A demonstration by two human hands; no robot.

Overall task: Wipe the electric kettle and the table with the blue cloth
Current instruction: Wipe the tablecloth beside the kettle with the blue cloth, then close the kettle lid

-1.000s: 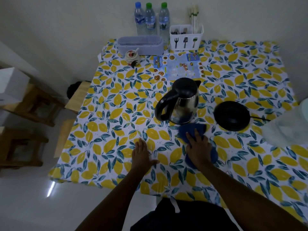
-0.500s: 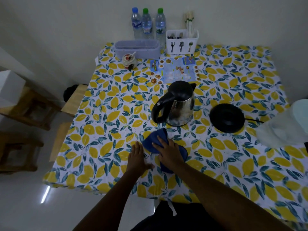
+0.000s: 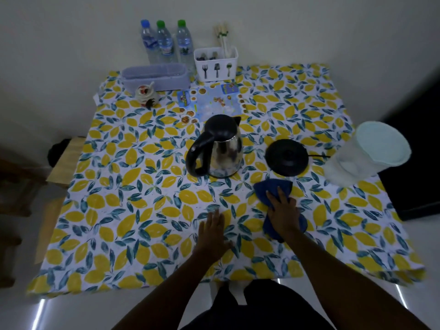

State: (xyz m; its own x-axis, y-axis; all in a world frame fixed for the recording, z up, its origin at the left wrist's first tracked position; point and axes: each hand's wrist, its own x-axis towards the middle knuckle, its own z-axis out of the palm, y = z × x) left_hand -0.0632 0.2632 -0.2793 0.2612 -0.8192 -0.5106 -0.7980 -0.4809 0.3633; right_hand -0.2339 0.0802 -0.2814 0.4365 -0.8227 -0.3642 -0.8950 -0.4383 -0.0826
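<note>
The steel electric kettle [image 3: 222, 154] with a black lid and handle stands upright near the middle of the table [image 3: 114, 201], which wears a lemon-print cover. Its round black base [image 3: 287, 157] lies to its right, cord trailing right. The blue cloth [image 3: 271, 189] is spread on the table in front of the base. My right hand [image 3: 282, 211] presses flat on the cloth, fingers pointing away. My left hand [image 3: 213, 233] rests flat on the bare cover to the left, fingers together, holding nothing.
Along the far edge stand three water bottles [image 3: 165, 42], a white cutlery holder [image 3: 215, 64], a lilac box [image 3: 156, 76], a small jar [image 3: 145, 94] and a printed mat [image 3: 212, 101]. A pale lidded tub [image 3: 370, 152] sits at the right edge. Wooden stools [image 3: 62, 160] stand left.
My right hand has slid the blue cloth to the right, from in front of the kettle's handle to in front of the black base. My left hand stayed flat on the table.
</note>
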